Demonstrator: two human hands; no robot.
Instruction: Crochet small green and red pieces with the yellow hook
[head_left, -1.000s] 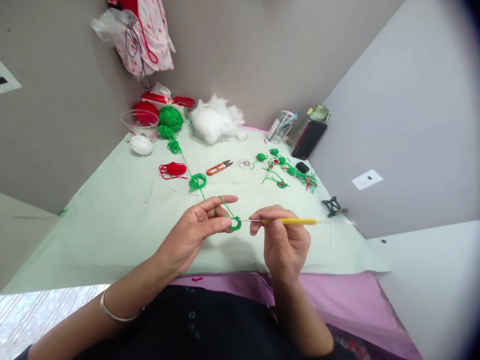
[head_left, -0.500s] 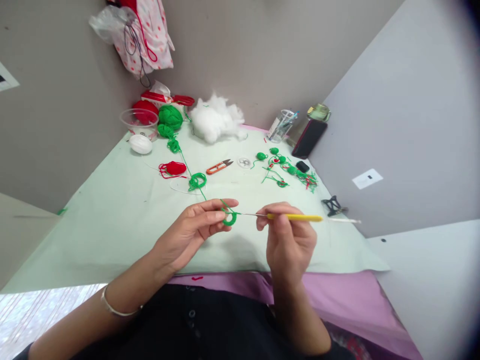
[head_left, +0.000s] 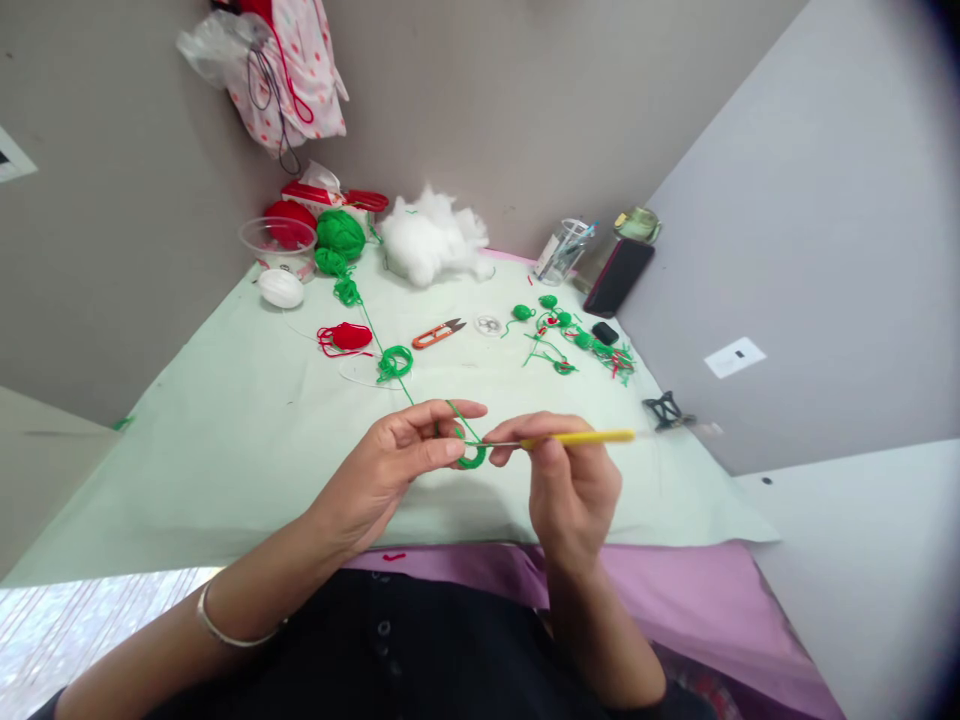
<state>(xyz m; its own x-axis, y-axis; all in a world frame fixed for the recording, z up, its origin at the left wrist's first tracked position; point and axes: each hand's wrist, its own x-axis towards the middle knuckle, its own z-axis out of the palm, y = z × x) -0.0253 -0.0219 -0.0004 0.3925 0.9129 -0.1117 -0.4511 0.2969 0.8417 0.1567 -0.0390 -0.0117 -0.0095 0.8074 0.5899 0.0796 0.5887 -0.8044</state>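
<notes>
Ring: small round green crocheted yarn ring (head_left: pixel 472 464) is sitting nearer the wearer than the orange-handled metal snips (head_left: pixel 439 334).
Left hand: the left hand (head_left: pixel 390 450) is pinching the ring's edge, apparently steadying it.
Strand: thin green yarn strand (head_left: pixel 465 423) is passing over the left forefinger, probably for tension.
Hook: the right hand (head_left: pixel 574 480) is gripping a slim yellow-handled metal hook (head_left: pixel 585 438) pen-fashion, seemingly for control.
Axis: the hook is lying crosswise, nearly level, its tip pointing toward the left hand.

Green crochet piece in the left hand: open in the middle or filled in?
Open: the green crochet piece curves around a visible gap. Whether its loop fully closes, I cannot tell; the left hand covers part.
</notes>
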